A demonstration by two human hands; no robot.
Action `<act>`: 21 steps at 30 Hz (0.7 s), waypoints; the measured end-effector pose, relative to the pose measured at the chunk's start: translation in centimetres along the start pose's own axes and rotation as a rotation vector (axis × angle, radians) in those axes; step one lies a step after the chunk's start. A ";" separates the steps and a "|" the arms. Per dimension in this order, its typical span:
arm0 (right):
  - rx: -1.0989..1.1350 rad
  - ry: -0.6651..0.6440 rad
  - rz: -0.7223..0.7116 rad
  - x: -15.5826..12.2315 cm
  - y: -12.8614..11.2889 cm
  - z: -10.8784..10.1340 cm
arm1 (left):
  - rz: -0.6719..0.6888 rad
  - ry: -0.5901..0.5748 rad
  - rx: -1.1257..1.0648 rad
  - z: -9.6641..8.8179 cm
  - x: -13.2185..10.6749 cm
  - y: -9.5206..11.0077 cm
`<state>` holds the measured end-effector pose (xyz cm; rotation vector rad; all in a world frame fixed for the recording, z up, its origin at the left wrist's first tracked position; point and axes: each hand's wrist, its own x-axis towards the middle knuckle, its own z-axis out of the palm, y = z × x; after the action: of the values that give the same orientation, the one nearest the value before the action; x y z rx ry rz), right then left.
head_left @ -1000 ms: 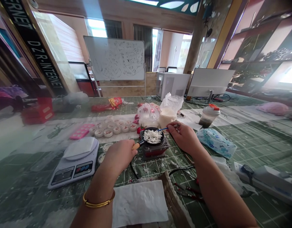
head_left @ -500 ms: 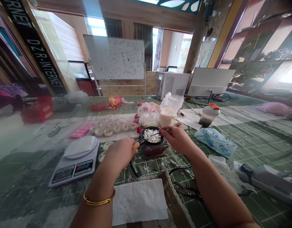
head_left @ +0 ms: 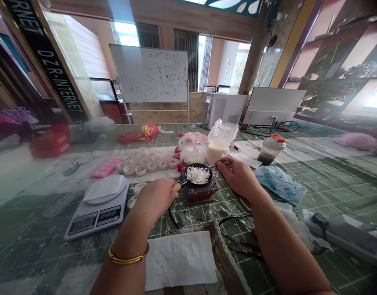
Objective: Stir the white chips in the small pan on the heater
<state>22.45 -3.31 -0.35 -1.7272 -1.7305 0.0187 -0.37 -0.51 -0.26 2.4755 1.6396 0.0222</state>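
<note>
I am gripping the pale end of the pan handle [head_left: 176, 187] with my left hand [head_left: 159, 198], its fingers curling round it. My right hand [head_left: 234, 174] is pinching a thin blue stick [head_left: 211, 167], whose far end is reaching over the rim of the small black pan [head_left: 202, 185] to the white flakes [head_left: 197, 175]. The pan is sitting on a little heater [head_left: 202, 195] on the desk [head_left: 329, 172]; whether it is running, I cannot tell.

Spilling is worrying me most: the flakes are lying close to the rim, so a hard push of the stick could be flicking some over. A tug on the handle could be sliding or tipping the pan, since the heater is giving it only a small base. The printed bag [head_left: 191, 145] and open bag [head_left: 222, 131] are standing just behind; if the heater is hot, loose plastic touching it could be melting.
</note>
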 end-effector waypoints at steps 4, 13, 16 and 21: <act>-0.103 -0.009 0.021 -0.1 0.1 -0.4 | -0.012 0.005 -0.007 0.0 0.0 0.0; -0.077 -0.017 -0.013 -0.3 -0.2 -0.3 | 0.002 0.021 0.003 0.1 0.1 -0.1; 0.007 -0.074 0.004 -0.2 -0.1 0.0 | 0.010 0.027 0.006 0.2 0.1 -0.1; 0.132 -0.072 0.002 -0.3 -0.5 0.6 | 0.012 0.024 0.007 0.2 0.0 -0.1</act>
<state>21.72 -3.31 -0.72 -1.6494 -1.7383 0.1942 -0.46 -0.45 -0.53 2.4999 1.6363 0.0486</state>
